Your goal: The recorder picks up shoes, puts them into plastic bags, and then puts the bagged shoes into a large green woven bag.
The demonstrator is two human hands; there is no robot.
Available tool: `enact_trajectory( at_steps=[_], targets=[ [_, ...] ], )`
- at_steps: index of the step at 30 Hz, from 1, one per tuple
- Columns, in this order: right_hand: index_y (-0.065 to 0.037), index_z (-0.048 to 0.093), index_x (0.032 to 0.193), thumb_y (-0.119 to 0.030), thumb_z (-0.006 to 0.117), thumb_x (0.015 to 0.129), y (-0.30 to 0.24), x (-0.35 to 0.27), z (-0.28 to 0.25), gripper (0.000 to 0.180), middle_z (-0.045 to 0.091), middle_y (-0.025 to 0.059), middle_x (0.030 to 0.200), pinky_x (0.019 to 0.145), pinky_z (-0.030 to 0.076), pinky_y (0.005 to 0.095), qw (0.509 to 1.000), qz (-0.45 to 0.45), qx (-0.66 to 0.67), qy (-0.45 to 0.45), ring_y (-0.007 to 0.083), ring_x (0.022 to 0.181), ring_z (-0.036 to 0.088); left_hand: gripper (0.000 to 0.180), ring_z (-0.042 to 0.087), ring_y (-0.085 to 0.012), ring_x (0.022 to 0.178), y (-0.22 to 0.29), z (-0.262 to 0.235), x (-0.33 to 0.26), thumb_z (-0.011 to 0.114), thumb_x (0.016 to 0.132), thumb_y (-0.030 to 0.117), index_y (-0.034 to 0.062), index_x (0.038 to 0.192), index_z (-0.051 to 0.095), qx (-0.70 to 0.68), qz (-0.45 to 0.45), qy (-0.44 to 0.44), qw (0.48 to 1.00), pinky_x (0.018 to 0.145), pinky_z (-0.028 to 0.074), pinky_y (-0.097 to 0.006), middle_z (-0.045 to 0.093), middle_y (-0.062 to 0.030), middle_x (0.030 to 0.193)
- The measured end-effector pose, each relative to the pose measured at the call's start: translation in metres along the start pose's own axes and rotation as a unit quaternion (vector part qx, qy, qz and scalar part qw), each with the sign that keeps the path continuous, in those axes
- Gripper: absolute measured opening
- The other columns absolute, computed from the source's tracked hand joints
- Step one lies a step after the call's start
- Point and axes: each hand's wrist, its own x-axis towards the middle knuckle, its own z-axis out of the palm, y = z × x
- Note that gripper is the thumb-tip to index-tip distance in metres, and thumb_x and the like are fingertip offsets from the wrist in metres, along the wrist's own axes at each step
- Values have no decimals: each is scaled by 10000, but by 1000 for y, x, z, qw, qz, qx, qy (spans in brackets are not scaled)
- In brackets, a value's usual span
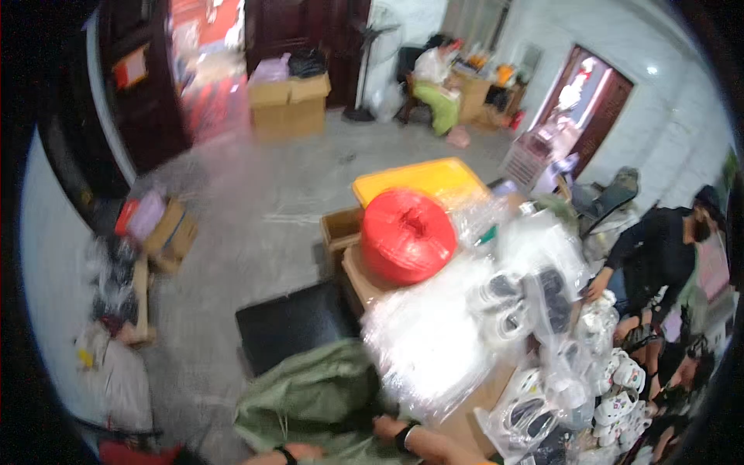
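Low down | both hands (387, 428) on green sack (310, 395), finger grip unclear | table edge (353, 283) beside

Both hands (385, 427) low, grips unclear

You see a grey concrete floor (263, 194) and white tiled walls (659, 108). Dark wooden doors (306, 31) stand at the back, a cardboard box (288, 105) before them, and a reddish open door (593, 105) lets daylight in on the right
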Motion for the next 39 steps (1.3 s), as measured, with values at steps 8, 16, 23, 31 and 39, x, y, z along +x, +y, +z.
enact_trajectory(
  at_steps=[8,16,23,31,39],
  targets=[
    [14,308,1257,-421,361,877,-94,-69,-197,580,486,194,1131,875,358,404,945,-101,311,-19,341,1045,444,560,556,-242,949,47,-40,-6,569,733,383,69,1182,452,136,-146,211,957,801,448,-452,508,-181,1135],
    [-16,417,1184,-362,451,823,-60,-138,-194,502,525,208,1074,828,410,363,931,17,356,76,318,977,516,485,443,-326,1068,114,-37,20,404,806,386,69,1167,469,162,30,131,978,888,364,-392,432,-138,1229],
    [-42,384,1229,-324,493,831,-53,-221,-172,500,539,171,1042,822,401,333,882,11,418,217,248,948,521,399,572,-301,837,336,-17,-86,495,770,304,100,1111,530,-57,103,168,979,714,450,-396,607,-129,904],
    [-20,353,1225,-119,509,809,-63,-417,-198,454,516,106,965,787,402,270,707,16,543,452,164,893,499,705,491,-164,474,666,91,-212,548,750,36,21,1324,139,161,654,543,502,459,394,-276,605,-122,849],
    [9,453,1147,-218,523,823,-65,-572,-43,401,547,109,958,735,415,270,692,189,559,416,158,846,523,575,540,-268,670,693,200,-176,524,806,179,59,1294,246,235,467,334,784,647,425,-347,599,-103,821]
  ],
)
